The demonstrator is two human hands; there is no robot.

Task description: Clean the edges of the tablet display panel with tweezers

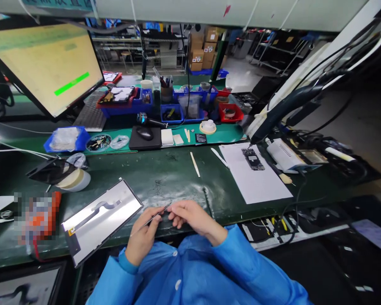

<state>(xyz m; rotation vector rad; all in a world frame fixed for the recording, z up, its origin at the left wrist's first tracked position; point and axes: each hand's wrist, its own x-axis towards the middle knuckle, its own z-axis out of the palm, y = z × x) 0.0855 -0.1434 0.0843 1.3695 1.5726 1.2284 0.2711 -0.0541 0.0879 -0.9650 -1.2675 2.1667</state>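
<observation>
The left hand (145, 232), gripping a slim tool (153, 217), should hold steady while the right hand (191, 215), whose grip I cannot tell, works gently beside its tip.

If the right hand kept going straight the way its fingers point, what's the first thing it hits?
Likely the tip of the thin tool held in the left hand, then that hand itself. The right hand may already touch the tip; depth there is unclear.

A black mouse (145, 133) rests on a dark pad (139, 144).
</observation>
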